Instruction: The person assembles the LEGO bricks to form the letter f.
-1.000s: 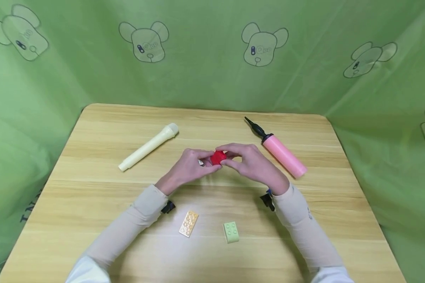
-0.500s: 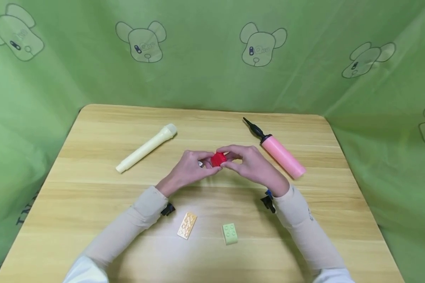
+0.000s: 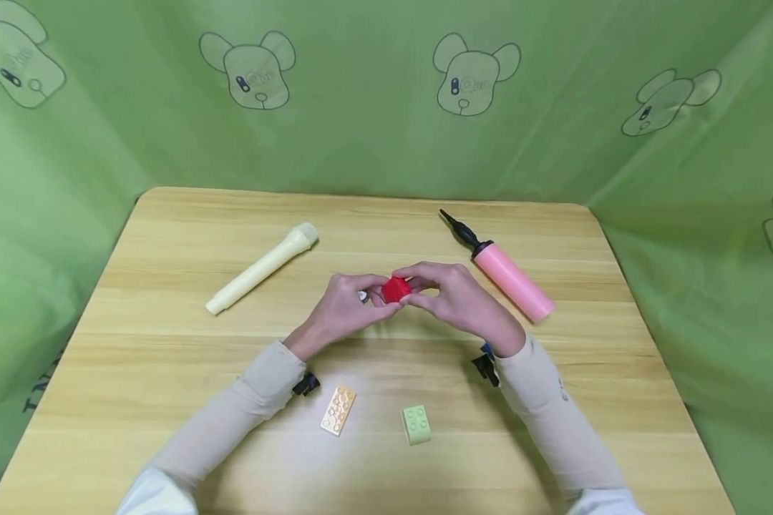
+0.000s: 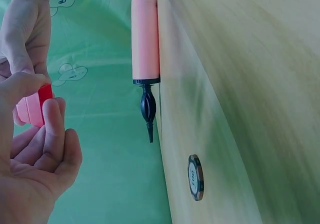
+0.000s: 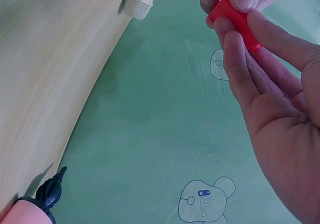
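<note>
Both hands meet over the middle of the table around a small red block [image 3: 396, 290]. My left hand [image 3: 344, 304] pinches its left side between thumb and fingers. From the other side, my right hand [image 3: 454, 297] pinches it with thumb and fingertips. The left wrist view shows the block [image 4: 33, 106] held above the tabletop, its faces partly covered by fingers. Smooth red sides show in the right wrist view, where the block [image 5: 235, 21] sits tilted among the fingertips. A round chip with a dark edge [image 4: 195, 177] lies on the table, mostly hidden behind the left hand in the head view.
A cream toy microphone [image 3: 264, 268] lies at the back left. At the back right is a pink hand pump [image 3: 512, 279] with a black nozzle. An orange studded plate [image 3: 338, 410] and a light green brick [image 3: 416, 424] lie nearer the front. Green curtain [image 3: 367, 143] surrounds the table [image 3: 386, 465].
The red block has turned slightly between the fingertips. Both hands keep hold of it at nearly the same spot. The head view has shifted a little.
</note>
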{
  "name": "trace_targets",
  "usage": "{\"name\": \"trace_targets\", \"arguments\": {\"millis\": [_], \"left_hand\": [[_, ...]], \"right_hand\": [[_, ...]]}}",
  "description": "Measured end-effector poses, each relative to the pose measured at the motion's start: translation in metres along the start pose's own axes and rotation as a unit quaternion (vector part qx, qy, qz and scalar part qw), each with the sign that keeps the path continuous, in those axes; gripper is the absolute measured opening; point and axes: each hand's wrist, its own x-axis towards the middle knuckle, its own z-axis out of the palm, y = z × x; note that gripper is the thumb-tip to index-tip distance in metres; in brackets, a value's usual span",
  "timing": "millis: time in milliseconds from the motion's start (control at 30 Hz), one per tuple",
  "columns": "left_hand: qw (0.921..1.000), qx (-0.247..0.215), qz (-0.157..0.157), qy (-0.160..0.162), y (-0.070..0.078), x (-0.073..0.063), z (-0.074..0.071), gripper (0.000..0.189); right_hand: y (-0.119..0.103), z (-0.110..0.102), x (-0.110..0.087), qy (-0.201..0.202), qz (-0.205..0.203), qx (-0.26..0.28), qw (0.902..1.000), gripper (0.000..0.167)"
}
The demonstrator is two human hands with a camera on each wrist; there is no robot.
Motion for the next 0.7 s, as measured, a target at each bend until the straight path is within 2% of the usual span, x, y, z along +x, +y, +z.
{"name": "trace_targets", "arguments": {"millis": [133, 267, 367, 533, 633, 700], "left_hand": [[0.9998, 0.005, -0.016, -0.009, 0.001, -0.002, -0.001, 0.029], [0.9966, 0.022, -0.068, -0.042, -0.001, -0.006, 0.000, 0.031], [0.9920, 0.055, -0.099, -0.056, -0.003, -0.008, 0.000, 0.031], [0.9830, 0.143, -0.101, -0.056, -0.009, -0.009, -0.001, 0.034], [0.9735, 0.194, -0.098, -0.071, -0.013, -0.008, -0.003, 0.034], [0.9679, 0.215, -0.098, -0.084, -0.015, -0.008, -0.005, 0.031]], "right_hand": [[0.000, 0.003, 0.002, -0.010, 0.000, -0.002, 0.9999, 0.036], [0.005, 0.012, 0.003, -0.032, 0.000, 0.002, 0.9995, 0.037], [0.008, 0.021, 0.005, -0.048, -0.005, 0.002, 0.9988, 0.036], [0.005, 0.031, 0.010, -0.036, -0.003, -0.032, 0.9989, 0.030], [0.004, 0.036, 0.014, -0.035, 0.015, -0.056, 0.9977, 0.030], [0.005, 0.040, 0.017, -0.043, 0.025, -0.054, 0.9972, 0.030]]}}
